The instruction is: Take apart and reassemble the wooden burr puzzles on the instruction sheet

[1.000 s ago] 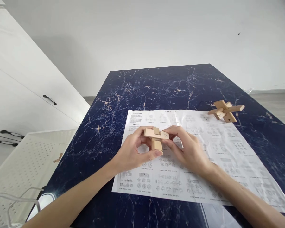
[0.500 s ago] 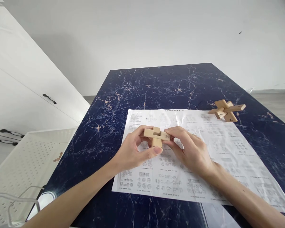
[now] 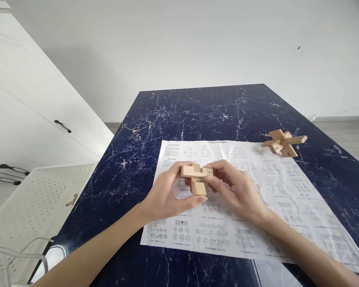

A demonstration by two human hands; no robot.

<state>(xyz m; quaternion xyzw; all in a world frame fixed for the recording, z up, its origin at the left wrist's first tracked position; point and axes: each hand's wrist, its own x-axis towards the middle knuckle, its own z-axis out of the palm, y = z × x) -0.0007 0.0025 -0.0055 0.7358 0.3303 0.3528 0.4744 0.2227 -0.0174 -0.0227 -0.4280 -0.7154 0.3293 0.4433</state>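
Observation:
Between both hands, above a printed instruction sheet [image 3: 227,215], are interlocking wooden puzzle pieces [image 3: 200,188] crossed over each other. My left hand [image 3: 170,191] grips them from the left, thumb under the near block and fingers behind. My right hand [image 3: 236,187] pinches the right end of the notched crosspiece, which bears a dark mark, between thumb and fingers. Some fingertips are hidden behind the wood. Farther right, an assembled wooden cross puzzle [image 3: 284,142] with numbers on its pieces rests at the sheet's upper right edge.
The sheet lies on a dark blue marbled table [image 3: 182,111]. White cabinets [image 3: 48,99] with black handles stand at left. Beside the table's left edge is a white perforated surface [image 3: 48,199] with a small wooden piece [image 3: 71,200] and a white cable [image 3: 18,253].
The puzzle pieces have tilted in my hands, so the near block's end faces me more. My right thumb has shifted onto the crosspiece's near side. The view has moved slightly.

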